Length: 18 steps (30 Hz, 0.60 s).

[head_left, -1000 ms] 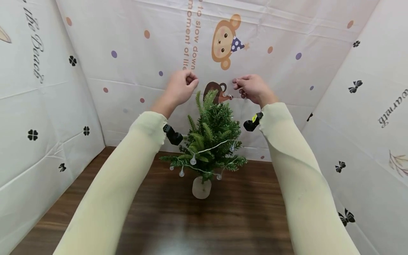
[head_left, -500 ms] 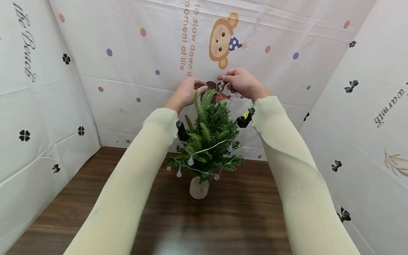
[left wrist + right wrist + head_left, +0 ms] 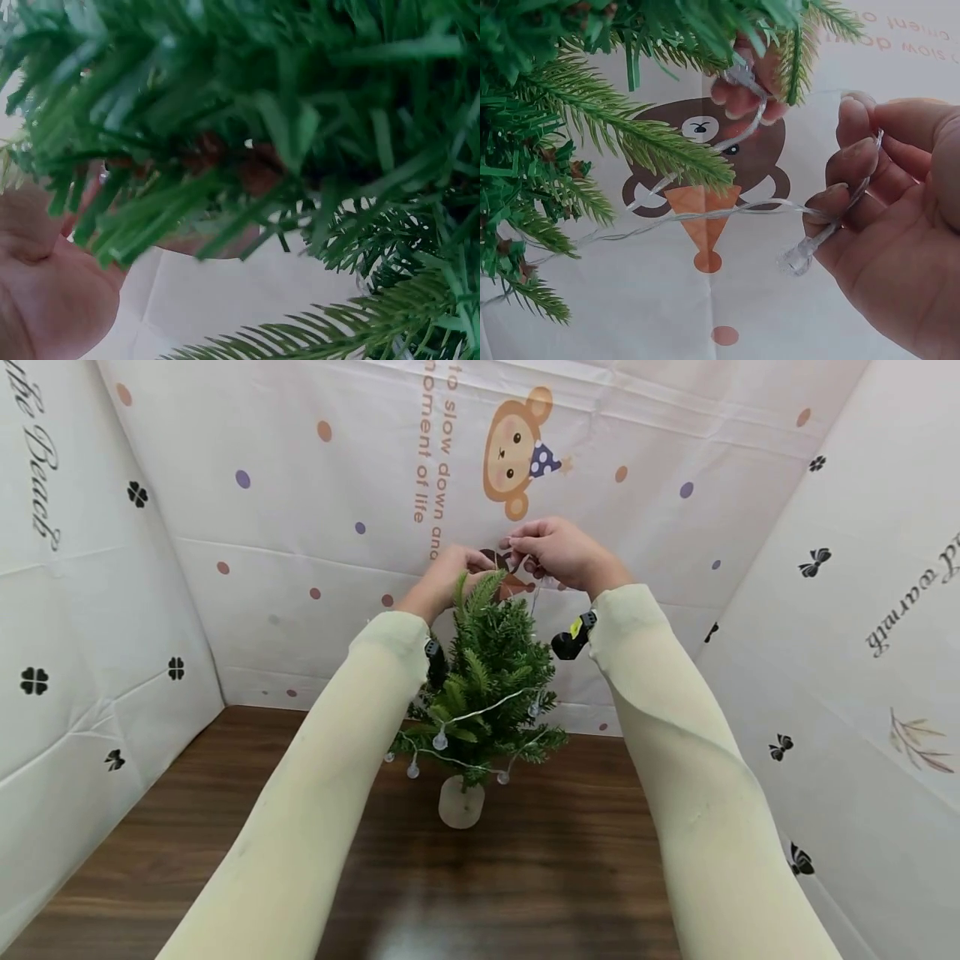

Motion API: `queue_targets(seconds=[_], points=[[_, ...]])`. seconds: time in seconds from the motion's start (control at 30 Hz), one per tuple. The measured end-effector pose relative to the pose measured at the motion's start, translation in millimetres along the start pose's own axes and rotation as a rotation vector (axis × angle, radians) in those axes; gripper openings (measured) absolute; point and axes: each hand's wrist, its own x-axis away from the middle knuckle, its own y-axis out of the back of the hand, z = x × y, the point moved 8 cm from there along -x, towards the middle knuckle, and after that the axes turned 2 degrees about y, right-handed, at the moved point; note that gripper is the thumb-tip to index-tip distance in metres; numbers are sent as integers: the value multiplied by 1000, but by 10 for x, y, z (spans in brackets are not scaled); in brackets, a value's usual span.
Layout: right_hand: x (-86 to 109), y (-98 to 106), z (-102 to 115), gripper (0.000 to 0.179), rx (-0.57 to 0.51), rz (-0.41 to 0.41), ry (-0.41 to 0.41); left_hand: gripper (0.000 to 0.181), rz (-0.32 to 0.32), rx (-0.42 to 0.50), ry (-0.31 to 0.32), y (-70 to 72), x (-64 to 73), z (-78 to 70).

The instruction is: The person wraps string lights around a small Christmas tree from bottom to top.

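A small artificial Christmas tree stands in the middle of the head view, with clear-bulb string lights draped over its lower branches. My right hand is right of the treetop and pinches the light string's thin wire. In the right wrist view, a clear bulb hangs below its fingers. My left hand reaches behind the treetop, partly hidden by needles. Its fingertips are right at another bulb and a length of wire; I cannot tell whether they grip it. In the left wrist view, branches cover most of this hand.
The tree's pale round base sits on a dark wooden table. Close behind is a white printed backdrop with a monkey and a bear, and similar printed sheets flank both sides. Each wrist carries a black camera.
My left hand has moved right and slightly down, behind the treetop. The right hand has moved left with the wire, so the hands are closer together. The view has shifted slightly.
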Motion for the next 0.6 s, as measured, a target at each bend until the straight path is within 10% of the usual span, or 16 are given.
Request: queue_targets(seconds=[0.6], points=[[172, 290, -341, 22, 198, -57, -74, 23, -61, -32, -57, 125, 164, 129]])
